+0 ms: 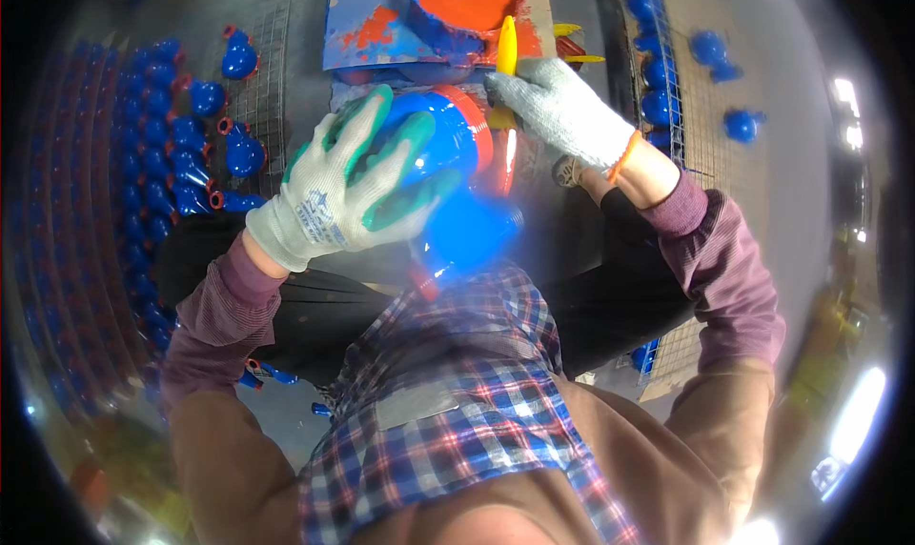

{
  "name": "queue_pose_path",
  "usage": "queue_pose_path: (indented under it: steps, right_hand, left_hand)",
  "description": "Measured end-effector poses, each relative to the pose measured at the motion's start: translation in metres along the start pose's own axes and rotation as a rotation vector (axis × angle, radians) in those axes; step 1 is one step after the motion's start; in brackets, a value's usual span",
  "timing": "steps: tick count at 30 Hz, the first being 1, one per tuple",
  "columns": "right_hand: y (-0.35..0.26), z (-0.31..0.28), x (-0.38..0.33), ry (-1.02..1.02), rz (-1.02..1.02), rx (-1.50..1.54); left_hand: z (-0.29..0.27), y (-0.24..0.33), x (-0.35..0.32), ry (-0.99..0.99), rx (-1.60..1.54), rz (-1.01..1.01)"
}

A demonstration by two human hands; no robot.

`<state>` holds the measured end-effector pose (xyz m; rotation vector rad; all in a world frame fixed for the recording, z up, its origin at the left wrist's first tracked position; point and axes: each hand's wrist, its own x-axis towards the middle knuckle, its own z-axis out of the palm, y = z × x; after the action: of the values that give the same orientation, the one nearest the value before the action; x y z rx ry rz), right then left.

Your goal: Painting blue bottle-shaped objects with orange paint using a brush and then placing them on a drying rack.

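My left hand (353, 178), in a white knit glove with green-coated fingers, is spread over a glossy blue hollow-looking part (440, 131) with an orange-red rim and grips it. Its lower portion is smeared by motion and ends in another red edge near my lap. My right hand (562, 107), in a plain whitish glove with an orange cuff, is closed around a paintbrush with a yellow handle (507, 45). The handle sticks up above the fist, and the brush's lower end is beside the part's red rim; whether they touch, I cannot tell.
Ahead stands a tub of orange-red paint (457, 45) on a paint-smeared board (367, 30). Rows of blue parts with red ends (157, 154) fill the left side. On the right, more blue parts (658, 107) line a wire rack (675, 69), and others lie beyond it.
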<state>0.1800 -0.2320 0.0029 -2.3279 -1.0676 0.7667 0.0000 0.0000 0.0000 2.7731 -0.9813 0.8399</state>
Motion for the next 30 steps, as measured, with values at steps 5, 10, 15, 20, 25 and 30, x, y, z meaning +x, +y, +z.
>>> queue_pose_path:
  steps: [5,10,15,20,25,30]
  right_hand:
    - [-0.017,0.005,-0.002,0.161,-0.013,0.351]
    - [-0.047,-0.015,-0.039,0.317,-0.005,0.193]
    - [-0.046,-0.008,-0.068,0.604,-0.276,0.270]
    - [-0.058,0.010,-0.099,0.766,-0.195,0.473]
    - [-0.054,0.033,-0.113,0.947,-0.250,0.332]
    - [-0.055,0.054,-0.107,1.089,-0.203,0.483]
  left_hand:
    - [-0.003,-0.005,-0.002,-0.010,0.046,0.002]
    - [0.005,-0.004,-0.002,0.056,0.045,-0.062]
    - [0.001,-0.006,-0.006,0.004,-0.084,-0.220]
    - [-0.001,-0.007,-0.001,0.047,-0.134,-0.318]
    - [0.002,-0.005,0.006,0.121,-0.216,-0.422]
    - [0.010,0.003,0.011,0.135,-0.322,-0.647]
